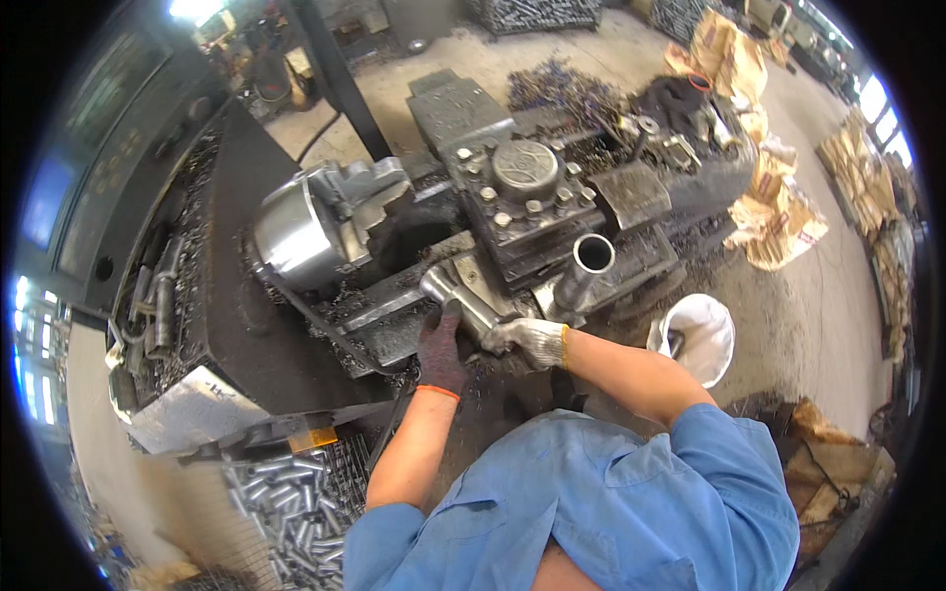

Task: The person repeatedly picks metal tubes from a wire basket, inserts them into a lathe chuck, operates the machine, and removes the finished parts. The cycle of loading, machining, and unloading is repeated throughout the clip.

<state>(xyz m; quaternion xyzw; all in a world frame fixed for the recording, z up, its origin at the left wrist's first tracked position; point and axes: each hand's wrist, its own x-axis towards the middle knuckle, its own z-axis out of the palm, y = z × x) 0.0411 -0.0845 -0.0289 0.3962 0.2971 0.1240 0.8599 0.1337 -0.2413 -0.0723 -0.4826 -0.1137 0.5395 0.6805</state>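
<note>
A shiny metal rod with a thicker round end [460,298] is held between my two hands, slanting over the near side of a metalworking lathe. My left hand [443,352], in a dark glove with an orange cuff, closes on its lower side below the thick end. At the other end, my right hand [530,342] in a whitish knit glove has its fingers curled around the rod. The steel chuck [298,231] with its jaws stands to the left of the rod. Beyond the rod sits the bolted tool post [526,169]. An upright open metal tube [588,266] stands right of it.
Metal chips lie over the lathe bed and its dark left-hand housing [256,345]. A wire basket of metal pieces [296,507] is at lower left. To the right are a white bucket [702,335] and crumpled brown paper [778,222]. A dark post [340,84] rises behind the chuck.
</note>
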